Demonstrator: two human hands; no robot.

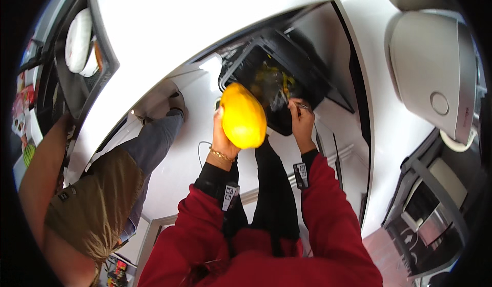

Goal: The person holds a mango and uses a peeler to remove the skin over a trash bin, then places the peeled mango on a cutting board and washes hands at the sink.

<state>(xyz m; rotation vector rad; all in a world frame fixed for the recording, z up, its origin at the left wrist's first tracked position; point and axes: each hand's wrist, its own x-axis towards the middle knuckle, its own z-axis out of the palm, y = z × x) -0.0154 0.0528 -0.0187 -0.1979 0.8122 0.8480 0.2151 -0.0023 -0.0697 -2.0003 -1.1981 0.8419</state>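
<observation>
My left hand [223,133] grips a large smooth yellow fruit [244,116], perhaps a papaya, from its left side and below. Just right of it, my right hand [301,116] pinches a small utensil [303,105], mostly hidden by my fingers; a peeler or a short knife, I cannot tell which. Both hands are over the near side of a black bin [278,122] lined with a dark bag. Yellow-green peelings [284,80] and some crumpled clear plastic [277,99] lie inside the bin. The utensil and the fruit are apart.
A white counter [161,29] curves around the bin. At left, another person [100,198] in a brown apron reaches toward a black sink [82,87] with white dishes [78,41]. A cream-coloured appliance [426,72] stands on the right counter. A dark cart [434,210] is at lower right.
</observation>
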